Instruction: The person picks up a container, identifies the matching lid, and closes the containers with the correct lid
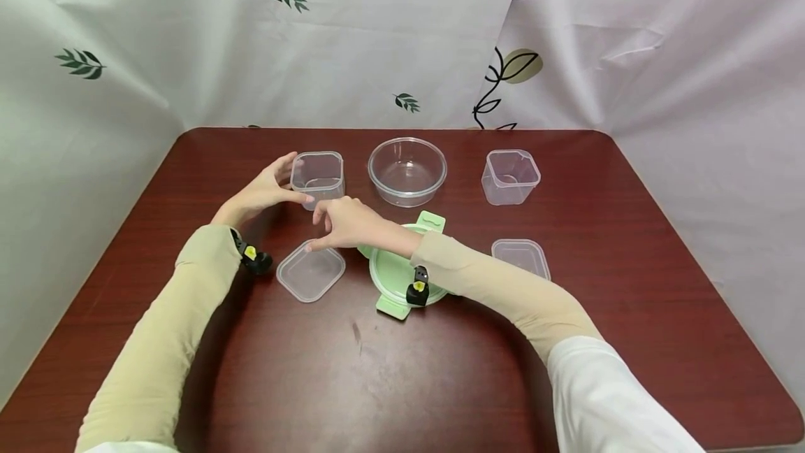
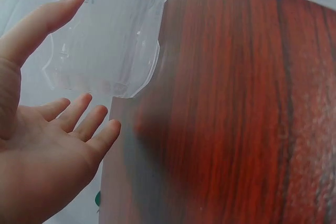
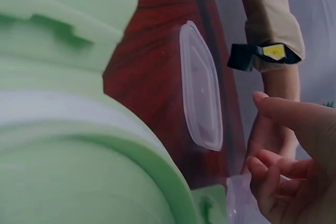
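Observation:
My left hand (image 1: 267, 189) spreads its thumb and fingers around the left side of a clear square container (image 1: 318, 172) at the back left. In the left wrist view a gap shows between the fingers (image 2: 84, 121) and the clear container (image 2: 107, 40). My right hand (image 1: 347, 224) hovers over a translucent square lid (image 1: 311, 275), its thumb apart from its bent fingers and nothing between them. In the right wrist view that lid (image 3: 201, 87) lies flat on the table beyond the hand (image 3: 294, 161). Under the right forearm sits a round green lid (image 1: 393, 275) with clip flaps, partly hidden.
A round clear bowl (image 1: 407, 172) stands at the back middle, and another square container (image 1: 510, 177) at the back right. A second translucent lid (image 1: 520, 257) lies in front of it, partly behind the right sleeve. The dark red table (image 1: 377, 383) meets a hanging patterned cloth (image 1: 352, 47).

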Available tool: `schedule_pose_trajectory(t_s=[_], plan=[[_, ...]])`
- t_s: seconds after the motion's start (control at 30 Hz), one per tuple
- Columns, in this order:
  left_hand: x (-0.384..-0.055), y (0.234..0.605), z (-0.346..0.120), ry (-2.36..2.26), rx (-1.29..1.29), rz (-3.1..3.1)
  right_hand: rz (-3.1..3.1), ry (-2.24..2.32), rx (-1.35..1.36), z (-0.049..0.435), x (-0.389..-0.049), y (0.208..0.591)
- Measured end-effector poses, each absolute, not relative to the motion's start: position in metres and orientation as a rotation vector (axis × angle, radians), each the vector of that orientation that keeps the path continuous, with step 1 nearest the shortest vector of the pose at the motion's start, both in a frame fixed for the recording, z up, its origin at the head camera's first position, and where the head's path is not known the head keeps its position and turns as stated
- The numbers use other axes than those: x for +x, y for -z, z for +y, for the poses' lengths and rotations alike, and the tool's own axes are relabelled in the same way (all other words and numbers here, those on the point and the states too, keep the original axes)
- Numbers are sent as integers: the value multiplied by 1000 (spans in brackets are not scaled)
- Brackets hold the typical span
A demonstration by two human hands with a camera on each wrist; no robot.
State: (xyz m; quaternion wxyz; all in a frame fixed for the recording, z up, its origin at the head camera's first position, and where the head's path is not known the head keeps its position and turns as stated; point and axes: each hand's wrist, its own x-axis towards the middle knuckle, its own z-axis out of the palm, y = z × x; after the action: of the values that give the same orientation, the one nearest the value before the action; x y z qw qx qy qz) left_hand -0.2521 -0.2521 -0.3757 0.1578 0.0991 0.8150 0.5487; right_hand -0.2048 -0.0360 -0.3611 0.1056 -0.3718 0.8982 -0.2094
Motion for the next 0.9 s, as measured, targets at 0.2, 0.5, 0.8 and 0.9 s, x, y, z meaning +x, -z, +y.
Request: schedule_pose_trajectory(t_s=[0.2,0.5,0.8,0.9], plan=[[-253,377,-252,-1575,270,2321,2632,552,-1104,-44,-199,367],[-253,376,-250,-1570,277,2317,2676,360,-1075,-55,-190,374],[-256,380,-247,-1612,285,2313,2758,203,-972,-58,-189,375],[-257,382,-246,-1631,297,2311,2749,177,-954,-58,-189,373]])
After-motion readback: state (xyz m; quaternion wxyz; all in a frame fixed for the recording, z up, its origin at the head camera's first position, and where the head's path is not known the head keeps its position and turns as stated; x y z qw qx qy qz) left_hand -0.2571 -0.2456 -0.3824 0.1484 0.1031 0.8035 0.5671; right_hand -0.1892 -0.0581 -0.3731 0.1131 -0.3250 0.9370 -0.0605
